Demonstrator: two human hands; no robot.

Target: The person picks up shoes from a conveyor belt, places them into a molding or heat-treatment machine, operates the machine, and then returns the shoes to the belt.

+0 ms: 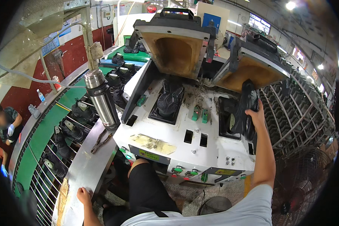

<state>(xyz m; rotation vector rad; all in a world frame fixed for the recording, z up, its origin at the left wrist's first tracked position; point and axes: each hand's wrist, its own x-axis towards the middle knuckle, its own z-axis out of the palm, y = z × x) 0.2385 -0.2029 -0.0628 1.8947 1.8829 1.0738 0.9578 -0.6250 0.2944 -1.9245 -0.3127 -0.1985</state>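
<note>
My right hand (255, 113) grips a black shoe (248, 103), held upright at the right-hand well (229, 136) of a white pressing machine (147, 130). A pale piece (231, 121) shows beside the shoe; I cannot tell what it belongs to. In the left-hand well, another black shoe (168, 101) lies with its patterned sole up. Both hinged lids, the left lid (171, 51) and the right lid (248, 75), are raised. My left hand (83, 196), its fingers curled with nothing visible in them, is at the metal bench (77, 180).
A steel thermos (101, 100) and pliers-like tool (101, 141) are on the bench. Several black shoes (69, 130) line the roller conveyor (34, 147) at left. Two people, one a person in dark clothing (9, 122), are at far left. A rack (290, 113) and caged fan (301, 188) stand right.
</note>
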